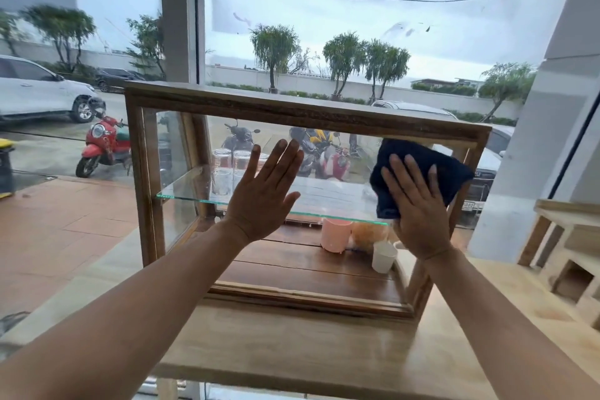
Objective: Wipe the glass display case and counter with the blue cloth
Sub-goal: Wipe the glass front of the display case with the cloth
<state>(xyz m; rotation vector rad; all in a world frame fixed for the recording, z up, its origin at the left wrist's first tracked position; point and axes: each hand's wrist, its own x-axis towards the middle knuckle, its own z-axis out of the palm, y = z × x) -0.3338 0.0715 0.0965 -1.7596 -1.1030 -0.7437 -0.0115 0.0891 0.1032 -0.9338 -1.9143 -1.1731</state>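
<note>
Your right hand (417, 204) flat, pressing blue cloth (422, 166) against display case (292, 114) glass; left hand (263, 191) spread, empty, bracing the pane.

pink cup (336, 234) | white cup (384, 256) | red scooter (103, 147) | white car (39, 91)

You will find almost nothing to read here. At the far right, outside the window, a car's number plate (468, 204) shows behind the display case (305, 114), but its characters are too small and blurred for you to make out. The red scooter (100, 146) at the far left carries some marking on its front panel that you cannot read either. No label or brand shows on the cups inside the case.
</note>
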